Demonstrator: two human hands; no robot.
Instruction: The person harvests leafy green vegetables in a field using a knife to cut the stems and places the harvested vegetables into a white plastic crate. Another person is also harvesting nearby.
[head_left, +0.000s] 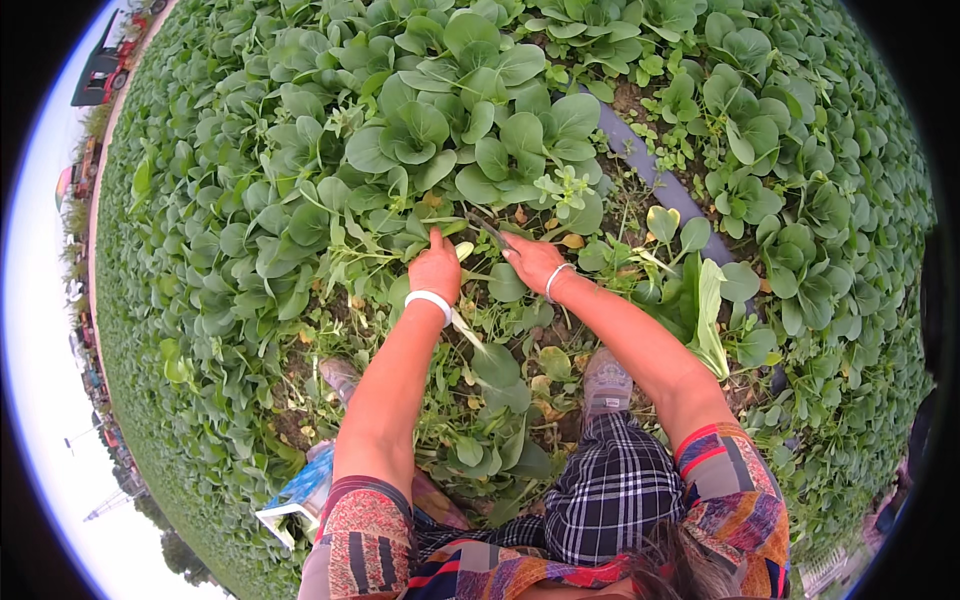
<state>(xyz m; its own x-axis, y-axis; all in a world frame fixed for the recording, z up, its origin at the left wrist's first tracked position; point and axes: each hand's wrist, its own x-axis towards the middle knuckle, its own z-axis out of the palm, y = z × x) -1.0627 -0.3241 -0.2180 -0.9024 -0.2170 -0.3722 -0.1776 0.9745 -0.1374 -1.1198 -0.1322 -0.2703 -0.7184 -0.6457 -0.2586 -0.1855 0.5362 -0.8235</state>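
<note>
Amid leafy green plants, my left hand (436, 271), with a white bangle at the wrist, holds a cut leafy green (463, 250) whose pale stem end points right. My right hand (532, 262), wearing a thin silver bangle, grips a knife (487, 227) with a dark, narrow blade directed up and left toward the plant bases. The two hands are a short distance apart, just below a cluster of broad-leaved greens (480, 135). A loose leaf with a long pale stalk (495, 366) lies on the ground below my hands.
A flat grey hose (671, 191) runs diagonally through the plants at the right. Large loose leaves (709, 319) lie near my right forearm. My shoes (606, 382) stand among weeds and yellowed leaves. A blue and white container (300, 491) is at the lower left. Vehicles (101, 71) stand beyond the field.
</note>
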